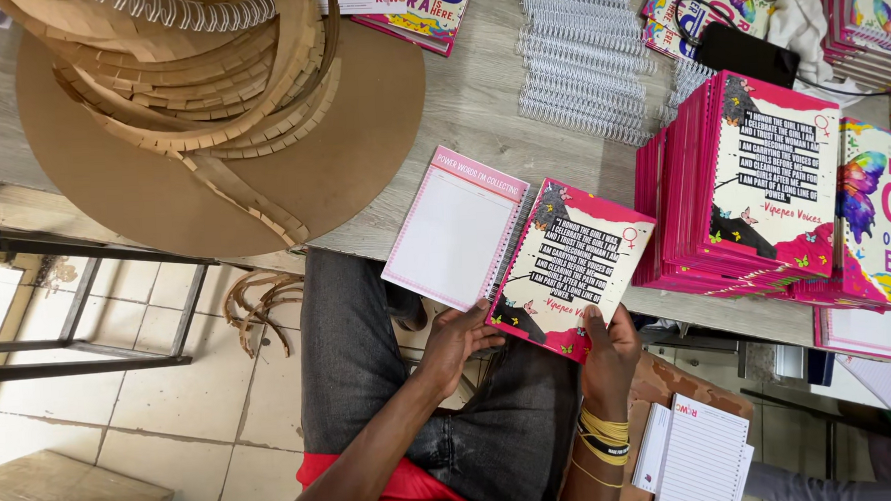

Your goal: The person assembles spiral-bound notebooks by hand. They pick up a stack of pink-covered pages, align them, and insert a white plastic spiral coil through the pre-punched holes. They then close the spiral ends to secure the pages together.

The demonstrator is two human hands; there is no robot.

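A spiral-bound pink notebook [520, 247] lies open at the table's front edge, its lined white page on the left and its pink, black and white back cover on the right. My left hand [456, 338] grips the lower edge near the wire spine. My right hand [610, 345], with yellow and black wristbands, holds the cover's bottom corner. Both hands sit above my lap in grey jeans.
A tall stack of pink notebooks [738, 193] stands to the right, with more colourful ones [880, 221] beside it. Loose wire spirals [582, 54] lie at the back. A cardboard disc with curved strips [209, 111] fills the left. Lined pads [700, 460] rest low right.
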